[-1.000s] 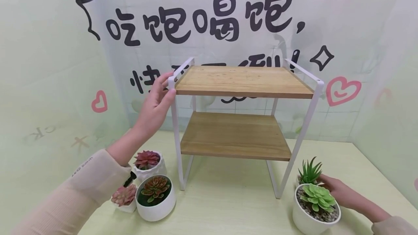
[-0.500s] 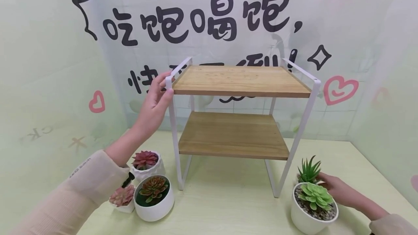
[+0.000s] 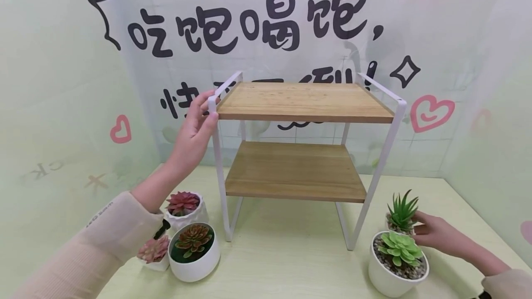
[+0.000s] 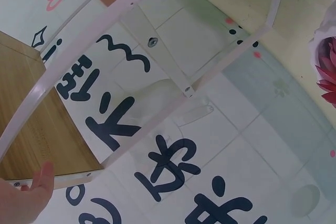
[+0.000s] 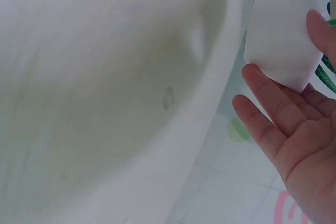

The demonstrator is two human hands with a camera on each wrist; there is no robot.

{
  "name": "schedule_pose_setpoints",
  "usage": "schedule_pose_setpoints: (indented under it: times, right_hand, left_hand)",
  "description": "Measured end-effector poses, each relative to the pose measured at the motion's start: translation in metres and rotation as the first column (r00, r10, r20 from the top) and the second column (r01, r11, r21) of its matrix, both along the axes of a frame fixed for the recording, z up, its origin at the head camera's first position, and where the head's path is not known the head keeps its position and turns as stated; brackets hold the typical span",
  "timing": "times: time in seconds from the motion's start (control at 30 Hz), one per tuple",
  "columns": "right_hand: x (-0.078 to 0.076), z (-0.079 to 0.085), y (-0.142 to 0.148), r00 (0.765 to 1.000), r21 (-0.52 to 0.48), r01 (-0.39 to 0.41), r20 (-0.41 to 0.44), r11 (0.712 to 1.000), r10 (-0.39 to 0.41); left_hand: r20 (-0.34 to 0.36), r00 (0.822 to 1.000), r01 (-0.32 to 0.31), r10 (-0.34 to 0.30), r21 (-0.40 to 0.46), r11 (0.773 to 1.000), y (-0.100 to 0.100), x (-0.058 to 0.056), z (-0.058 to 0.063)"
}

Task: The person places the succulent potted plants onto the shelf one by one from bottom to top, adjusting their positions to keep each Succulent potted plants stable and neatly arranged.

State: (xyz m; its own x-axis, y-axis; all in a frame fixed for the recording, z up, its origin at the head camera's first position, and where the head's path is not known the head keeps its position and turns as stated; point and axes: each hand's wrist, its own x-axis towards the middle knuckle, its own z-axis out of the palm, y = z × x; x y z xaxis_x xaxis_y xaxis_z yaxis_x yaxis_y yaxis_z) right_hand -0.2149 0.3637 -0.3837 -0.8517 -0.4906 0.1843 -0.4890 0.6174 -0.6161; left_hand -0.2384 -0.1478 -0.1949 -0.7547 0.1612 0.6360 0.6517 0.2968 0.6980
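Note:
A two-tier shelf [image 3: 305, 100] with wooden boards and a white metal frame stands in the middle of the head view. My left hand [image 3: 192, 136] holds its upper left front corner, thumb in front and fingers behind the frame. At the right, my right hand [image 3: 441, 239] grips a small potted spiky green succulent [image 3: 402, 211]. Its white angular pot [image 5: 283, 38] sits between thumb and fingers in the right wrist view. Directly in front is a round white pot [image 3: 392, 277] with a light green rosette succulent [image 3: 400, 248], partly hiding the held pot.
Left of the shelf stand three more potted succulents: a dark red one [image 3: 183, 203], a brownish-green one [image 3: 193, 240] and a pink one [image 3: 154, 249]. All are on a pale table [image 3: 287, 262]. A printed curtain [image 3: 266, 63] hangs behind and at both sides.
My right hand has raised the spiky succulent slightly and shifted it right, away from the round pot. My left hand stays on the shelf corner. The head view has drifted a little.

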Motion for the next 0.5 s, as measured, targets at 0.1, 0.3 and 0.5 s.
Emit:
schedule_pose_setpoints:
  times: [0.1,0.3,0.5]
  right_hand:
    - [0.002,0.009,0.001,0.999,0.017,0.044,0.016,0.999,-0.045]
    - [0.008,0.03,0.003,0.988,0.06,0.152,0.023,0.987,-0.154]
    - [0.012,0.048,0.006,0.985,0.036,0.173,0.004,0.984,-0.173]
  left_hand:
    - [0.003,1.0,-0.007,0.007,-0.006,1.0,0.0,0.0,0.0]
    - [-0.001,1.0,0.0,0.0,0.003,1.0,0.001,0.0,0.0]
    - [0.001,1.0,0.008,-0.008,0.011,1.0,0.001,0.0,-0.001]
